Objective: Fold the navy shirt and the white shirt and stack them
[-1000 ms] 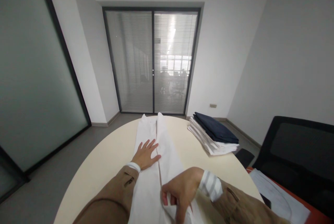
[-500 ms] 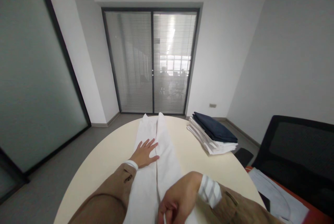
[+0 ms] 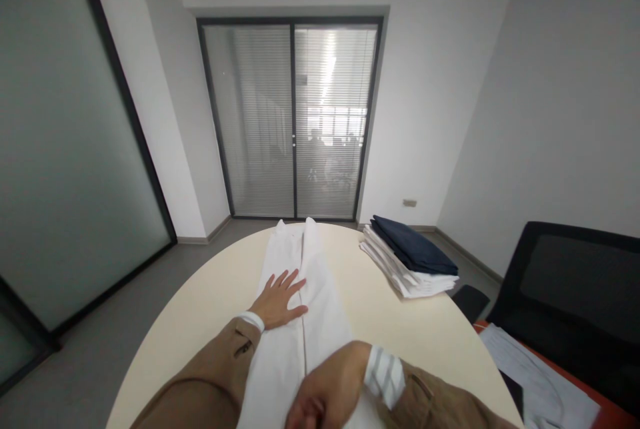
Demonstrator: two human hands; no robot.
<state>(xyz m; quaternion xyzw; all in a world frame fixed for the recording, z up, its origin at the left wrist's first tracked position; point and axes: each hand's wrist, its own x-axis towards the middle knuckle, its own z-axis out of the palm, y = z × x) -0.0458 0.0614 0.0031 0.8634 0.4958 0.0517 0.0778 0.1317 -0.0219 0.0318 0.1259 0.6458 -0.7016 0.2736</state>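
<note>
A long white cloth (image 3: 325, 309) lies lengthwise over the round table, its two sides folded in so that they meet along a middle seam. My left hand (image 3: 278, 301) rests flat on it with fingers spread, the thumb and fingertips reaching the seam. Closer to me, my right hand (image 3: 334, 382) is bent down over the cloth's near part. Its fingers are curled and closed, seemingly on the cloth, though the bottom of the view cuts off their tips.
The pale round table (image 3: 187, 322) carries a stack of folded white cloths (image 3: 395, 269) topped by a dark blue folded cloth (image 3: 415, 245) at its right rim. A black mesh chair (image 3: 580, 289) stands to the right, with white papers or fabric (image 3: 540, 369) on an orange surface.
My right hand has shifted slightly left and toward me along the cloth, fingers still curled. My left hand stays flat in the same spot on it.
</note>
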